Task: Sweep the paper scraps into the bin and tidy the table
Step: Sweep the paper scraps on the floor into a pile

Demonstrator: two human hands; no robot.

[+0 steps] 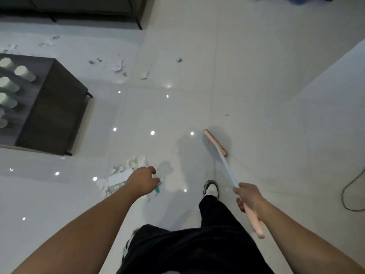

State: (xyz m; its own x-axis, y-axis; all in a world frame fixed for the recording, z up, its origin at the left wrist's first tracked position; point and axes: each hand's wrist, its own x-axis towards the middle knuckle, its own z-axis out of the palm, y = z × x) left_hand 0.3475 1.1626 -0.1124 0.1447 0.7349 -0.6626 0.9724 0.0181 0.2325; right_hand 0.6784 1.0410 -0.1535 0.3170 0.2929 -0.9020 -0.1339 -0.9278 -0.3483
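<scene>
Head view, right hand (249, 196) clamped on slim pink broom (233, 175), left hand (142, 181) grip unclear, crumpled paper scraps (126, 171)

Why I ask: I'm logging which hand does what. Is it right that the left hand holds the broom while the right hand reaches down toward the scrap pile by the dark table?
Not quite: the hands are swapped. The head view shows the right hand holding the broom, while the left hand reaches down toward the scrap pile by the dark table.
</scene>
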